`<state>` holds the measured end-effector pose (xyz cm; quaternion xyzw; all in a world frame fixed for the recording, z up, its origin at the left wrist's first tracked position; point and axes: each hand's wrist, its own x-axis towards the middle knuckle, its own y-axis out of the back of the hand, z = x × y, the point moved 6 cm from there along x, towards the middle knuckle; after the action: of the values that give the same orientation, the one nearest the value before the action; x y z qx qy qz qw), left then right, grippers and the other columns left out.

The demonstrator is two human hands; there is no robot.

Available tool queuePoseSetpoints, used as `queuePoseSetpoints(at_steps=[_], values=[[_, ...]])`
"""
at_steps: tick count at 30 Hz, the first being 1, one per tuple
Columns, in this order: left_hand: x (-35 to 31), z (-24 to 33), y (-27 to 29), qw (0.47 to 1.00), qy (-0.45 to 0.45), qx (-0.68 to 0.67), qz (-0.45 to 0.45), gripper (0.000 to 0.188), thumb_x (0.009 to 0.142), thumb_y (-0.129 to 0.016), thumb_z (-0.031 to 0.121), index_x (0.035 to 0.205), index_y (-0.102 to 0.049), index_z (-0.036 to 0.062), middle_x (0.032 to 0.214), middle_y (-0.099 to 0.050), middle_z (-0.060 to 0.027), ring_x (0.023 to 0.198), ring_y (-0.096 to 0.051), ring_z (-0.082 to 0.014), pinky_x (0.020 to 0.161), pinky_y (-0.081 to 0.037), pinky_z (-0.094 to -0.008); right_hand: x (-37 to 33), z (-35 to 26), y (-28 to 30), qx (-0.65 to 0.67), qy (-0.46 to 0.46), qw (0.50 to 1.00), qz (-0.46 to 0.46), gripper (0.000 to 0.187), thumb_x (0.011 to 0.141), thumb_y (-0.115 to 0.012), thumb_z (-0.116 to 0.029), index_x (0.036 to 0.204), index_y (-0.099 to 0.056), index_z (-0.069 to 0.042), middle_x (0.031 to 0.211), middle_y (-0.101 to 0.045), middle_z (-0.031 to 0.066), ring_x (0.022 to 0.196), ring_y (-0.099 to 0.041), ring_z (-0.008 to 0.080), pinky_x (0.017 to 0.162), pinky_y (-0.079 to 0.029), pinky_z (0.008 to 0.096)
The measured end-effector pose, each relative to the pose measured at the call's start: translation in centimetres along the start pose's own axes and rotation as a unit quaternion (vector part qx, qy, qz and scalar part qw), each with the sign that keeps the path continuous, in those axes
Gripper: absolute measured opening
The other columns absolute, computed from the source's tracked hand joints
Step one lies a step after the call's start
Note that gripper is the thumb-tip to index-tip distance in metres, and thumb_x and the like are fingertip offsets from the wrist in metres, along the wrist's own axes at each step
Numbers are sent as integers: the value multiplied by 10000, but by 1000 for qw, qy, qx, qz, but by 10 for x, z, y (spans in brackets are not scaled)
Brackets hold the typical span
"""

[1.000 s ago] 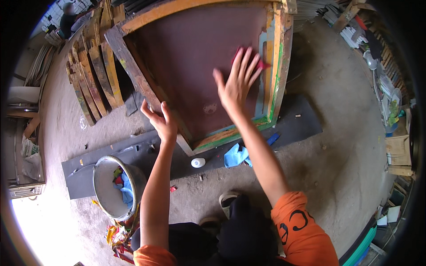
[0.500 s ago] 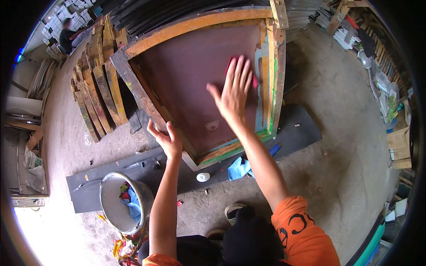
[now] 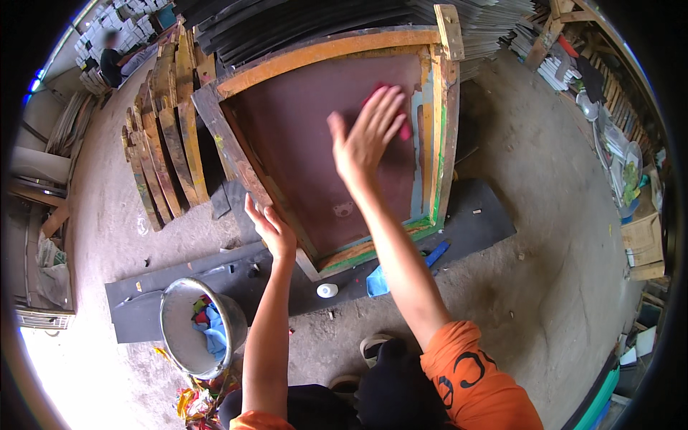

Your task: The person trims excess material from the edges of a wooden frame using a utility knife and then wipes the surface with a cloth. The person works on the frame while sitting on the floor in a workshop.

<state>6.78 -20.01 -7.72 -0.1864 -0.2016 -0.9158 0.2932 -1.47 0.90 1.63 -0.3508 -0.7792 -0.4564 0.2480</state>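
Observation:
A large wooden-framed screen, its mesh brownish-purple and its wood stained with paint, stands tilted before me. My right hand lies spread over the mesh, toward its upper right. A red cloth shows around the fingers, pressed flat under them; the rest of it is hidden. On the frame's lower left side, my left hand grips the outer edge, thumb toward the front; part of its hold is out of sight. Below the frame lie a small white bottle and a light-blue cloth.
A bucket with coloured cloths stands at lower left, beside a dark floor sheet. Several wooden frames lean at left. Dark stacked sheets lie behind the screen. A person sits far left. Clutter lines the right side.
My right hand has moved slightly left across the mesh with the red cloth and is a little blurred. My left thumb has drawn closer to the fingers at the frame's edge.

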Motion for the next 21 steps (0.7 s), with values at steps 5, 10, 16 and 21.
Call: queuePoseSetpoints(at_steps=[5,10,16,21], values=[[-1,-7,1,998,3,63,13,501,933,-323,300,1267,-324,-74,832,-557,-242,704,-522,-353,706,-423,-365,-159,17,-25,16,188,951,-244,876,742,-567,-527,1365,-235,-8,1426,-194,188,1336,-134,325,1063,-79,506],[-3,-4,2,995,86,54,-21,546,934,-311,321,1239,-330,-131,1007,-523,-329,915,-516,-436,823,-397,-399,-41,43,0,-6,56,996,-66,785,837,-447,-507,1373,-187,5,1428,-148,220,1336,-97,352,1062,-50,521],[0,-24,6,997,44,63,5,545,934,-295,331,1246,-331,-114,984,-529,-329,898,-520,-446,806,-399,-420,-17,-34,-16,17,307,944,-119,775,821,-409,-580,1357,-271,-38,1429,-189,183,1333,-142,325,1062,-149,482],[0,5,-3,998,8,54,1,637,936,-277,397,1246,-295,-159,723,-515,-232,705,-497,-341,712,-400,-385,27,17,3,9,46,998,36,778,836,-379,-574,1365,-236,-21,1436,-158,188,1334,-143,325,1059,-141,497]])
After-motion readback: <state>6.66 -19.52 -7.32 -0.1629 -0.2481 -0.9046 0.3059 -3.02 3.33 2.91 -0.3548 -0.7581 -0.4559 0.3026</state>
